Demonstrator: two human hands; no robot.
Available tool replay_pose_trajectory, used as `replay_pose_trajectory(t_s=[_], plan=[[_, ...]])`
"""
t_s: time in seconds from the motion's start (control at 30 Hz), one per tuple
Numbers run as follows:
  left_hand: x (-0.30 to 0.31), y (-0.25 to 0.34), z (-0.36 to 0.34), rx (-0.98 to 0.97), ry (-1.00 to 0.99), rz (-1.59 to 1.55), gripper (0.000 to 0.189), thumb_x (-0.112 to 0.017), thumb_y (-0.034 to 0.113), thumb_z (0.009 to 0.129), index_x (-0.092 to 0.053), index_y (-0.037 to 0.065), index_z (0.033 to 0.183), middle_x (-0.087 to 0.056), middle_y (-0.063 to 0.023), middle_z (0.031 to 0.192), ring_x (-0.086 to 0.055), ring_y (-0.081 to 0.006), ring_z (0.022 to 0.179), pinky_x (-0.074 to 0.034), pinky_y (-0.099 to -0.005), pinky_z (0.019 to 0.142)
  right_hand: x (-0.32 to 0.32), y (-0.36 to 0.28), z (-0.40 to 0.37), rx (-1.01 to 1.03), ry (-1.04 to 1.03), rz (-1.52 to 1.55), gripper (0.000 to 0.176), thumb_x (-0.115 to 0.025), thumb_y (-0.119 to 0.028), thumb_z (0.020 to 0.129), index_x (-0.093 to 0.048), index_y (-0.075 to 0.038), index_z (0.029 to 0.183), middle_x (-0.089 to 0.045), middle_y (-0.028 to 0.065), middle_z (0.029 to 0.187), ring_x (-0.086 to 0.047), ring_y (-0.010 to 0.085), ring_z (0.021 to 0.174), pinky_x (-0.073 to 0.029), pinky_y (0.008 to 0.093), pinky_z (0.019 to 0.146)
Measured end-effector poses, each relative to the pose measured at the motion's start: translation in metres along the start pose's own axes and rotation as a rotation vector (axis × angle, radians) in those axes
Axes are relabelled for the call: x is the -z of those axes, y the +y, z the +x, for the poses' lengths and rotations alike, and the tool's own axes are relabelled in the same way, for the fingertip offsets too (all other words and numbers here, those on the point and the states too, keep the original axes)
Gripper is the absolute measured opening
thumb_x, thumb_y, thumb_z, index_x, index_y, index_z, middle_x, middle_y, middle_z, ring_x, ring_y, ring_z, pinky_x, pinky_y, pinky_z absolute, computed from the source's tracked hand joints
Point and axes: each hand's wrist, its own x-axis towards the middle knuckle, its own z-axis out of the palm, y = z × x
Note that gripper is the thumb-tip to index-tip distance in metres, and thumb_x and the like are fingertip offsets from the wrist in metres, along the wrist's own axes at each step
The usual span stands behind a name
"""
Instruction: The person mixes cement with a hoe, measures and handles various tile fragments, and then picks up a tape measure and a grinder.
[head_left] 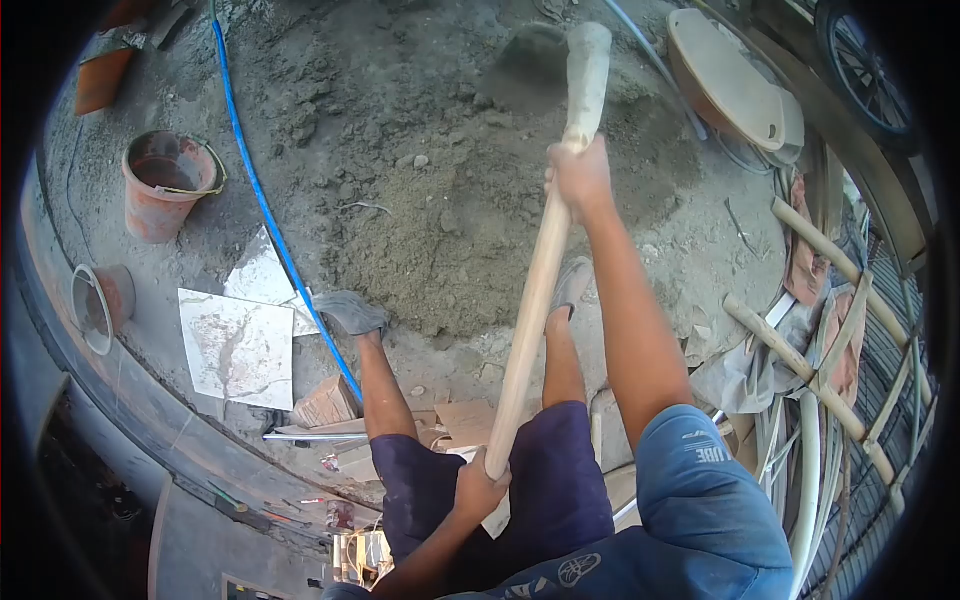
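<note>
A long wooden handle [530,330] runs up from between my thighs to a pale, thick upper end. Attached near that end is a dark, blurred metal blade [530,70], over the top of the earth pile. My right hand [582,175] grips the handle just below the thick part, with that arm stretched out. Lower down, close to my shorts, my left hand [481,487] is wrapped round the handle near its bottom end. Loose grey-brown soil or mortar [440,240] lies in front of my feet, which stand apart at its near edge.
A blue hose [245,150] crosses the ground left of the pile. Beyond it are an orange bucket [160,215], a smaller bucket [118,298] and white tile pieces [237,350]. At right are a beige basin [720,80], a wheel [865,70] and a wooden ladder [800,360].
</note>
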Motion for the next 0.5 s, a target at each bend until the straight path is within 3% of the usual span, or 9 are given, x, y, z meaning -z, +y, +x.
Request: replay_pose_trajectory(t_s=[0.03,0.1,0.13,0.23,0.3,0.4,0.47,0.5], plan=[[0.017,0.021,0.048,-0.009,-0.008,0.068,0.028,-0.070,0.015,0.077,-0.059,-0.003,0.096,-0.066,-0.0266,0.080,-0.067,-0.0416,0.078,-0.054,-0.0435,0.067,-0.002,-0.015,0.045,0.105,0.055,-0.014,0.045,-0.061,-0.011,0.082,-0.040,0.009,0.116,-0.063,0.0171,0.085,-0.066,0.0201,0.065,-0.055,0.0320,0.052],[0.026,0.031,0.095,-0.025,0.014,0.021,0.029,-0.070,0.015,0.077,-0.059,-0.003,0.097,-0.066,-0.0267,0.081,-0.067,-0.0415,0.079,-0.053,-0.0437,0.068,-0.018,-0.026,0.101,0.062,0.130,-0.075,0.048,-0.061,-0.012,0.081,-0.040,0.008,0.119,-0.064,0.0192,0.088,-0.067,0.0224,0.067,-0.056,0.0339,0.056],[0.029,0.030,0.097,-0.019,0.027,-0.015,0.030,-0.070,0.015,0.077,-0.059,-0.003,0.098,-0.066,-0.0268,0.081,-0.067,-0.0413,0.080,-0.053,-0.0439,0.069,-0.028,0.002,0.098,0.005,0.103,-0.188,0.049,-0.061,-0.012,0.081,-0.040,0.008,0.120,-0.064,0.0211,0.090,-0.068,0.0252,0.069,-0.057,0.0358,0.057],[-0.007,-0.023,-0.022,0.099,0.025,-0.007,0.035,-0.071,0.015,0.075,-0.060,-0.004,0.102,-0.067,-0.0263,0.089,-0.069,-0.0387,0.086,-0.054,-0.0437,0.076,-0.059,0.126,0.014,-0.158,-0.018,-0.299,0.056,-0.062,-0.018,0.079,-0.039,0.005,0.124,-0.065,0.0275,0.097,-0.070,0.0338,0.076,-0.057,0.0422,0.064],[-0.013,-0.039,-0.088,0.263,-0.057,-0.086,0.038,-0.070,0.015,0.076,-0.060,-0.005,0.106,-0.067,-0.0275,0.094,-0.067,-0.0393,0.095,-0.054,-0.0429,0.085,-0.051,0.150,-0.065,-0.299,-0.120,-0.294,0.064,-0.062,-0.019,0.080,-0.034,0.005,0.132,-0.065,0.0274,0.092,-0.070,0.0333,0.069,-0.057,0.0408,0.062],[-0.031,-0.055,-0.106,0.188,-0.049,-0.088,0.035,-0.070,0.016,0.076,-0.060,-0.004,0.104,-0.067,-0.0274,0.092,-0.068,-0.0396,0.091,-0.054,-0.0447,0.082,-0.025,0.104,-0.076,-0.175,-0.109,-0.219,0.057,-0.061,-0.013,0.082,-0.035,0.005,0.129,-0.064,0.0226,0.087,-0.067,0.0254,0.063,-0.055,0.0369,0.053],[-0.023,-0.045,-0.032,0.014,0.007,-0.020,0.031,-0.069,0.015,0.077,-0.059,-0.002,0.100,-0.067,-0.0270,0.087,-0.067,-0.0413,0.085,-0.054,-0.0464,0.077,-0.014,0.041,-0.034,-0.072,-0.028,-0.042,0.041,-0.060,-0.009,0.084,-0.039,0.004,0.117,-0.060,0.0141,0.080,-0.060,0.0176,0.056,-0.052,0.0318,0.047],[-0.006,-0.023,0.020,0.025,-0.021,0.015,0.028,-0.069,0.014,0.077,-0.058,-0.001,0.097,-0.066,-0.0268,0.084,-0.066,-0.0432,0.081,-0.053,-0.0476,0.072,-0.013,0.026,0.011,0.030,0.007,0.029,0.039,-0.060,-0.008,0.083,-0.039,0.003,0.114,-0.058,0.0121,0.078,-0.060,0.0173,0.056,-0.053,0.0321,0.047]])
